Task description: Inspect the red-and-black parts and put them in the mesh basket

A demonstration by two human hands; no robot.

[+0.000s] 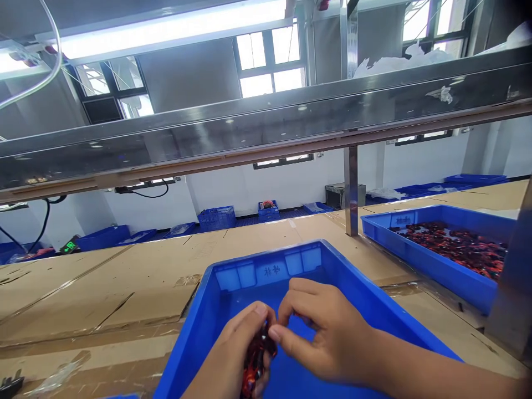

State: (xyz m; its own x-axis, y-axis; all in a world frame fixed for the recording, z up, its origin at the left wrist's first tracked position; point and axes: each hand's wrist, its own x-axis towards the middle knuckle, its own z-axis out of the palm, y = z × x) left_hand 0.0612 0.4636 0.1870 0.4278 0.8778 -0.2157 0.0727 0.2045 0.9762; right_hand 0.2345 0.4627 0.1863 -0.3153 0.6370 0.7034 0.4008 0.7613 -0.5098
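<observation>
Over a blue plastic tray (224,280), my left hand (235,346) is closed around a clump of small glossy red and black pieces (255,360). Their exact kind is too small to tell. My right hand (328,327) is beside it, thumb and forefinger curled in a pinch at the upper end of the clump. A bit of dark red shows inside the curled right fingers. Both hands are close together, fingertips nearly touching. The lower part of the left hand is cut off by the frame's bottom edge.
A second blue tray (430,271) on the right holds many red and black pieces. A metal post (351,191) and a metal shelf beam (249,130) stand ahead. Cardboard (137,282) covers the table. A black plug (11,383) lies lower left.
</observation>
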